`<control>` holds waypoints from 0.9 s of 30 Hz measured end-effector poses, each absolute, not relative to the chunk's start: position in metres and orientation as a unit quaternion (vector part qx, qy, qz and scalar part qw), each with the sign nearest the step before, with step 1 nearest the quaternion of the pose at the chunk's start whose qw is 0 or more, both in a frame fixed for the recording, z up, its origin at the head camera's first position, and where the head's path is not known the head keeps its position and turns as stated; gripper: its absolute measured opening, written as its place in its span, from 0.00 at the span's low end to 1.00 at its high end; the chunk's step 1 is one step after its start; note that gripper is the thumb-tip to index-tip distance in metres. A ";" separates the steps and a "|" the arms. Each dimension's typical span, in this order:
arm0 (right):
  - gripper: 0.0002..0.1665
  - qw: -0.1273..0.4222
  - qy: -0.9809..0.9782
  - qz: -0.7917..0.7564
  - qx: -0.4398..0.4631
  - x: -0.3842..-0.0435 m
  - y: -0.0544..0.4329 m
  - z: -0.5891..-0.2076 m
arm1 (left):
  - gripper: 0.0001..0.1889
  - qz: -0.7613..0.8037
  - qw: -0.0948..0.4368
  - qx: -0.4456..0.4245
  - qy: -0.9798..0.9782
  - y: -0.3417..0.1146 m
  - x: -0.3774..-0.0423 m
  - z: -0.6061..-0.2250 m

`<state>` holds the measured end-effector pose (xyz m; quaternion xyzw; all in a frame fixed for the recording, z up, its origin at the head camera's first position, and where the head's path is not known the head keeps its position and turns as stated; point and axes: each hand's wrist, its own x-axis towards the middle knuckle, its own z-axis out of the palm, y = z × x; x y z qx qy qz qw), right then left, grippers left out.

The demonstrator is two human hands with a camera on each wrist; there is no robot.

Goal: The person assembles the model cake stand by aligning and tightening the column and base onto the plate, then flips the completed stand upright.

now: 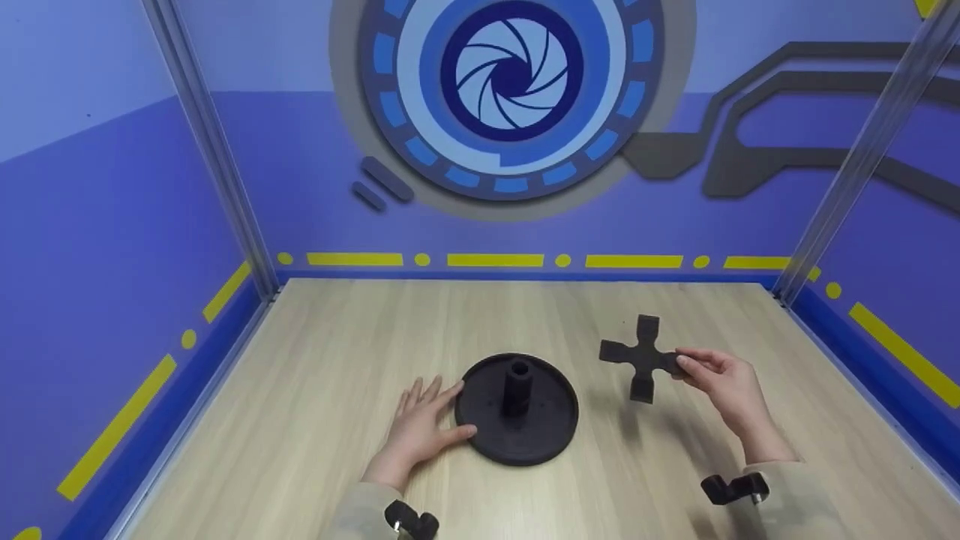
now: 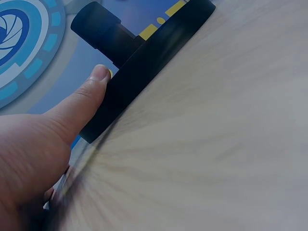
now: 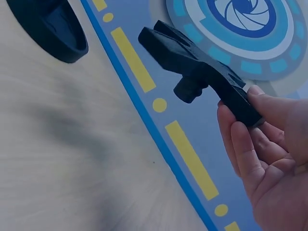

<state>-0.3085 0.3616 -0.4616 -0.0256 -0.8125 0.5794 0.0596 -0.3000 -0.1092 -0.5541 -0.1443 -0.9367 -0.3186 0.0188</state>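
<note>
A round black base [image 1: 540, 431] with a raised rim lies flat on the wooden table, and a hollow post [image 1: 517, 394] stands upright from its middle. My left hand [image 1: 420, 433] is spread at the base's left edge, thumb and index finger touching the rim. In the left wrist view the thumb lies against the side wall of the base [image 2: 144, 72]. To the right of the base, my right hand [image 1: 726, 384] pinches a black cross-shaped piece [image 1: 643, 357] by one arm, above the table. A short round stub [image 3: 186, 91] sticks out from the middle of that piece.
The wooden table [image 1: 360, 330] is bounded by blue printed panels [image 1: 300, 172] at the back and sides, with clear corner posts [image 1: 217, 150]. Both sleeves carry black wrist mounts, one on the left [image 1: 411, 519] and one on the right [image 1: 733, 489].
</note>
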 end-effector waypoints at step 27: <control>0.13 0.027 -0.716 0.697 0.004 -0.327 0.268 -0.440 | 0.45 -0.328 0.019 -0.146 -0.933 -0.110 -0.300 -0.554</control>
